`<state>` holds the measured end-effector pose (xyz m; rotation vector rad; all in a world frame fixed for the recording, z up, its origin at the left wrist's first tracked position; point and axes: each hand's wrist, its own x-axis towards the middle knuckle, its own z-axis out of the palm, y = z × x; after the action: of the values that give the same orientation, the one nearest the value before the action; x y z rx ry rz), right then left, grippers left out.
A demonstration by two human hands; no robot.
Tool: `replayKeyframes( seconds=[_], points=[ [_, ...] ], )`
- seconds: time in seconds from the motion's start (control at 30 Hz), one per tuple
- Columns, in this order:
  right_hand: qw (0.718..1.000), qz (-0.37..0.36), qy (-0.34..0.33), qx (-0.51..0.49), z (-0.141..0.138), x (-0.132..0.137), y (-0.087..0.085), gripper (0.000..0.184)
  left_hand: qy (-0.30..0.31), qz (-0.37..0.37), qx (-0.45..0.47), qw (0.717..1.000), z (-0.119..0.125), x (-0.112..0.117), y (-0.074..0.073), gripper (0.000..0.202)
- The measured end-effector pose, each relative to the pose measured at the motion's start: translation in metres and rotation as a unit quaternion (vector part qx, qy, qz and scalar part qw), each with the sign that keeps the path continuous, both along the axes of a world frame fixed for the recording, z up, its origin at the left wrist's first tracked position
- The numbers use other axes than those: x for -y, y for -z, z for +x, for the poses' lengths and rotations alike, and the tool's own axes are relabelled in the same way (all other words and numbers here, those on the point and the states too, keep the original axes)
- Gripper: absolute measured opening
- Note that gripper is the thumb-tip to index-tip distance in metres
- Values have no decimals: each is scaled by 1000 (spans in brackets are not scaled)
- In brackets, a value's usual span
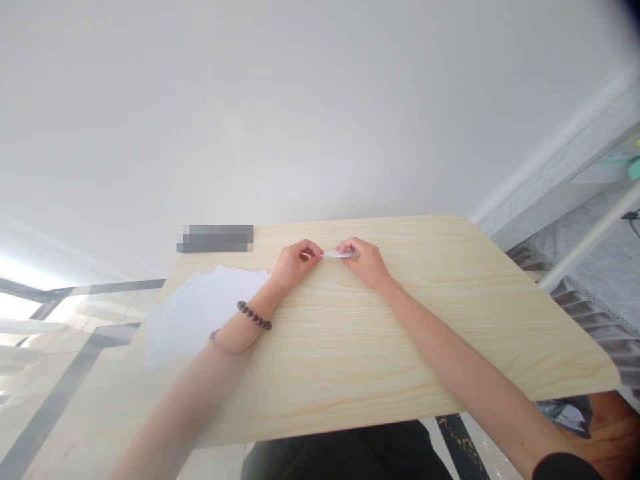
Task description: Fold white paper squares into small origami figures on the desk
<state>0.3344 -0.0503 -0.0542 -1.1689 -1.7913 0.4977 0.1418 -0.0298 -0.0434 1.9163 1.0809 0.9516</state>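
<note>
Between my two hands is a small, narrow piece of folded white paper, held just above the middle of the table. My left hand pinches its left tip between thumb and fingertips. On the other end, my right hand has its thumb and fingers closed around the paper, hiding part of it. How the paper is folded is too small to make out. A dark beaded bracelet and a thin band circle my left wrist.
The light wooden table stands against a white wall. Several loose white sheets lie under and beside my left forearm. A blurred-out dark object rests at the back left edge. A pale pole slants beyond the right edge.
</note>
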Motion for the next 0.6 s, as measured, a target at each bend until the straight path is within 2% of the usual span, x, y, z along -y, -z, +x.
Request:
replayKeyframes(
  seconds=[0.17,0.27,0.6],
  points=[
    [1000,-15,0,-3,-2,2,-3,5,-19,10,-11,1000,0,0,-1,13],
    [999,-37,20,8,-3,4,-6,14,-29,-4,-6,1000,-1,0,-1,19],
    [996,-82,37,8,-4,5,-6,23,-8,-39,41,998,-1,-2,2,24]
  ],
)
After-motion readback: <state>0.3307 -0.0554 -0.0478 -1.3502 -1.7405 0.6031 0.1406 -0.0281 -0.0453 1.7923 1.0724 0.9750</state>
